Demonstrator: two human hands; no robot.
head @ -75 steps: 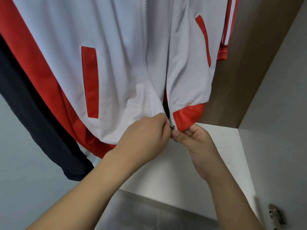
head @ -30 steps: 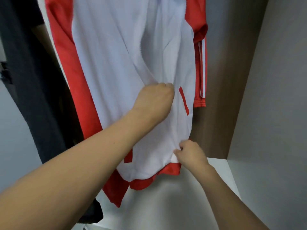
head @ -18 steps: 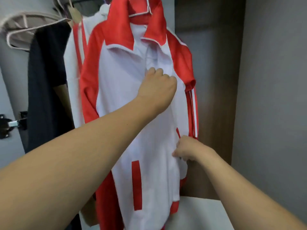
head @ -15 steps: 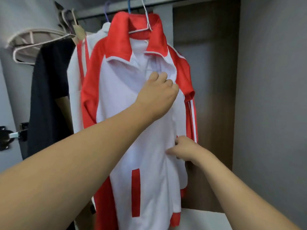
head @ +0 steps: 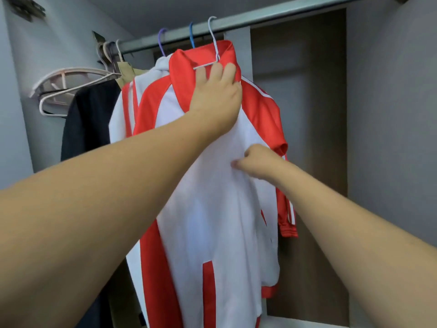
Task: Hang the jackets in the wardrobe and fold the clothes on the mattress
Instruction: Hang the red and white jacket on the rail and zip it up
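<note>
Vertically hung, front out, the jacket [head: 212, 209] has left hand [head: 216, 95] gripping its collar, right hand [head: 257, 162] pinching its front.

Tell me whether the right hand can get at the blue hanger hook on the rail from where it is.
Probably yes. The right hand pinches the red and white jacket at chest height; the blue hanger hook hangs above, partly behind the left hand at the collar, which crowds the path.

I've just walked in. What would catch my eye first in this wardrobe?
The bright red-and-white zip jacket hanging in the middle from a white wire hanger on the grey metal rail. The left hand is up at its red collar while the right hand pinches the white front. A dark garment hangs at left.
</note>
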